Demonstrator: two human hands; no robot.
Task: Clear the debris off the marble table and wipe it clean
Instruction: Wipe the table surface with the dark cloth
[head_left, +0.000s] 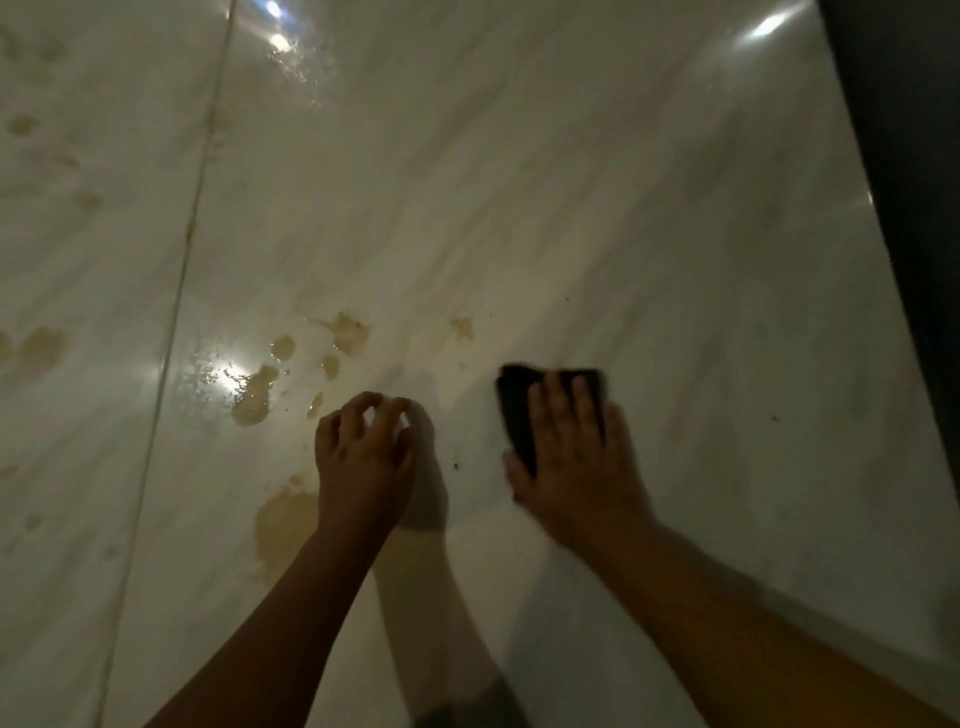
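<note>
The glossy white marble table (571, 182) fills the view. My right hand (576, 457) lies flat on a dark cloth (519, 410) and presses it to the marble with straight fingers. My left hand (363, 457) hovers just left of it with its fingers curled and its fingertips close together; I see nothing in them. Brown wet stains (348, 332) and a larger puddle (254, 395) lie ahead and to the left of my left hand. Another brown patch (283, 519) sits beside my left wrist. A few dark crumbs (456, 466) dot the marble between my hands.
A seam (182, 270) runs from top to bottom through the left part of the table, with more faint brown stains (41, 348) beyond it. The table's right edge (883, 260) borders a dark area. Bright light reflections glare off the wet surface.
</note>
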